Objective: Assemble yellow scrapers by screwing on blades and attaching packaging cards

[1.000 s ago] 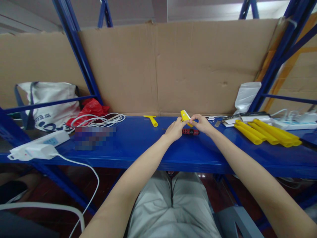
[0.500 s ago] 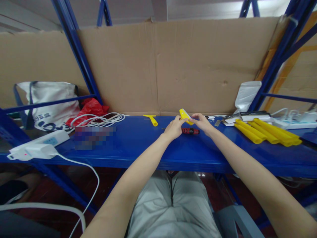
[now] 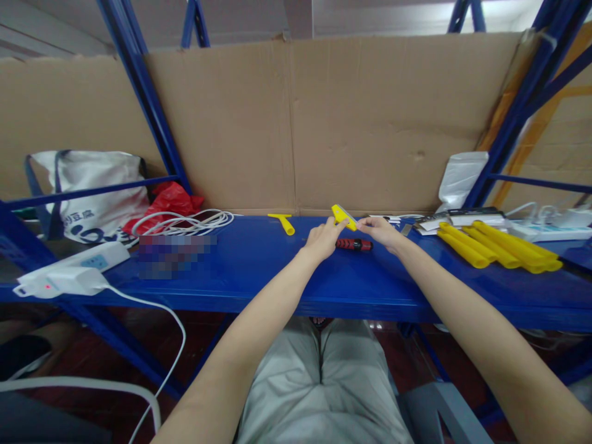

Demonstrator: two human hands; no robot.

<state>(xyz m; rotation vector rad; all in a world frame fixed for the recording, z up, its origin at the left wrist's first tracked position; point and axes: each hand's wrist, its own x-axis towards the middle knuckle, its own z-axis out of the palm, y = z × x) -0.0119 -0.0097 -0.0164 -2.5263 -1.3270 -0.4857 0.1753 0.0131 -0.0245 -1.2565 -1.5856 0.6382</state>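
The yellow scraper (image 3: 343, 216) lies between left hand (image 3: 322, 239), gripping it, and right hand (image 3: 381, 232), pinching its right end.

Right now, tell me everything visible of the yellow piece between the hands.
The yellow piece looks like plastic, flattish and oblong, with a pale strip along its upper edge. It slopes down to the right, held beyond the red-and-black screwdriver. The left hand grips its lower left side; the right hand is at its right end. Finer detail is unclear.
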